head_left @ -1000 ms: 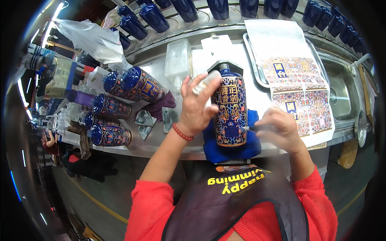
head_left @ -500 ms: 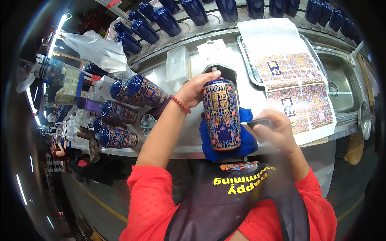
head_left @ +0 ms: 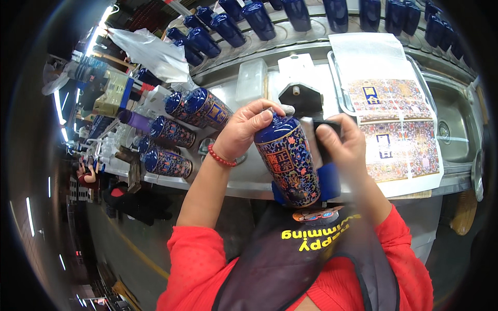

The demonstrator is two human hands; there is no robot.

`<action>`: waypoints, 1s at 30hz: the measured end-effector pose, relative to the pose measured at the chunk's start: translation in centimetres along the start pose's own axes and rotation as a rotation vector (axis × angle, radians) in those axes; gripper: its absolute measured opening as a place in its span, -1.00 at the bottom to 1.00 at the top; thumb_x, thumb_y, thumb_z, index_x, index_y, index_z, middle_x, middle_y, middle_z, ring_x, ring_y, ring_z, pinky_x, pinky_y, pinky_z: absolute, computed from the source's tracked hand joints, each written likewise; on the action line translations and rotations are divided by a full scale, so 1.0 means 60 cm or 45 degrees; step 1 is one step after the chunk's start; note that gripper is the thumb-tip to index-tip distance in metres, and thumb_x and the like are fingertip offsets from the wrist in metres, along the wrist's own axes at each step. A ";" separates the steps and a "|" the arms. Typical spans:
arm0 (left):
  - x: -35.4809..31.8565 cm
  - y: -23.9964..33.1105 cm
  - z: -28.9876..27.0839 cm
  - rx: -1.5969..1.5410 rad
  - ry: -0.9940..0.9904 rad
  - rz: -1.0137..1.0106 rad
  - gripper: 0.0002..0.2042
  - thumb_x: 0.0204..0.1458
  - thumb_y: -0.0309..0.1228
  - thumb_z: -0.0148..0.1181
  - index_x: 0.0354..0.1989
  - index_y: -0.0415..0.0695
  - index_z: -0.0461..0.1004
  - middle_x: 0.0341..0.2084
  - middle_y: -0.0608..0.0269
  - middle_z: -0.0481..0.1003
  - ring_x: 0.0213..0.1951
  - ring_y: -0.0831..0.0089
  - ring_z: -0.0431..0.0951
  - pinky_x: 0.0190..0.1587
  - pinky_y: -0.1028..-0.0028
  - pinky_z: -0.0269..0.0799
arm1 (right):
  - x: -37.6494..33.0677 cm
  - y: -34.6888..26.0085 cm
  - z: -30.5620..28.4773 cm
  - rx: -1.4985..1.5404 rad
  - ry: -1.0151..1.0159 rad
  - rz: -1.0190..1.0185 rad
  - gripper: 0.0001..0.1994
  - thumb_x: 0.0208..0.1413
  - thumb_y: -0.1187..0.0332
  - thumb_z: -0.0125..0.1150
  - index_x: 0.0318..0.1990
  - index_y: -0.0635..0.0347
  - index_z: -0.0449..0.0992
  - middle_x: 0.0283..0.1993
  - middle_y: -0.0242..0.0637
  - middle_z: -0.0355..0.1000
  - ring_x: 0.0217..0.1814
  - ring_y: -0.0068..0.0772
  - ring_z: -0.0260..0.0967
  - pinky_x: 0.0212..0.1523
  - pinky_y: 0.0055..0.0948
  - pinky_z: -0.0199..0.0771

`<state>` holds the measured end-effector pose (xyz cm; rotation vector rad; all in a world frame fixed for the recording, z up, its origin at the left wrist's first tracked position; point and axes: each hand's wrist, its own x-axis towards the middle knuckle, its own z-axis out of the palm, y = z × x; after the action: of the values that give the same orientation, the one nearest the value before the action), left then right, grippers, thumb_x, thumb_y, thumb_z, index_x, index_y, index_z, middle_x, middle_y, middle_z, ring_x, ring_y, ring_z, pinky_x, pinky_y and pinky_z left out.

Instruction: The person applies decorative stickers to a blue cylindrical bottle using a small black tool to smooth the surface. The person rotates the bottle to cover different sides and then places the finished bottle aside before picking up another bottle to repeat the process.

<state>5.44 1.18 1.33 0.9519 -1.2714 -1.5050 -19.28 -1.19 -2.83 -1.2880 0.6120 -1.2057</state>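
Note:
My left hand (head_left: 239, 129) is closed around the neck of a dark blue bottle (head_left: 291, 168) wrapped in a floral pattern with a gold-framed panel. The bottle leans, its base toward my apron. Against its upper right side, my right hand (head_left: 343, 142) grips a flat scraper with a dark handle and a pale blade (head_left: 311, 137). Motion blurs the right wrist. A blue cloth (head_left: 330, 182) shows beneath and beside the bottle, partly covered by it. Just beyond the bottle stands a black angular holder (head_left: 302, 99) with a peg.
Printed floral sheets (head_left: 399, 124) lie over a metal tray on the right, beside a steel sink (head_left: 454, 124). Several patterned bottles (head_left: 174, 132) stand at the left. Plain blue bottles (head_left: 259, 22) line the far conveyor. A clear plastic box (head_left: 252, 80) sits near the back.
The bottle has tilted and turned, its panel now lower and angled. The scraper has risen from the bottle's lower right to its upper right side. The whole view has shifted slightly.

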 end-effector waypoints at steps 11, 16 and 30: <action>-0.043 0.010 0.036 0.253 0.512 0.116 -0.75 0.26 -0.26 0.28 -0.10 -0.21 0.62 -0.30 0.37 0.62 -0.25 0.66 0.55 -0.11 0.60 0.48 | -0.006 0.012 -0.008 -0.730 -0.018 -0.552 -0.83 0.20 0.38 0.38 -0.19 0.26 0.52 -0.41 -0.34 0.45 -0.41 -0.53 0.33 -0.39 -0.51 0.32; -0.041 0.013 0.039 0.596 0.752 0.218 -0.67 0.14 -0.19 0.41 -0.19 -0.28 0.65 -0.44 0.34 0.61 -0.37 0.68 0.51 -0.28 0.59 0.46 | -0.031 -0.026 0.038 -0.963 -0.425 -1.218 -0.82 -0.13 0.44 0.37 -0.30 0.06 0.57 -0.39 -0.44 0.33 -0.35 -0.38 0.36 -0.22 -0.26 0.27; -0.050 0.028 0.008 0.432 0.514 0.043 -0.77 0.30 -0.31 0.20 -0.03 -0.19 0.57 -0.27 0.37 0.60 -0.24 0.68 0.58 -0.16 0.65 0.49 | -0.051 -0.017 0.007 -0.950 -0.017 -0.853 -0.73 -0.15 0.49 0.39 -0.20 0.10 0.62 -0.36 -0.35 0.38 -0.35 -0.32 0.35 -0.22 -0.30 0.31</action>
<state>6.08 4.14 3.06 1.3677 -1.2515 -1.0163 -20.23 1.91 -2.60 -2.2502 0.6714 -1.5679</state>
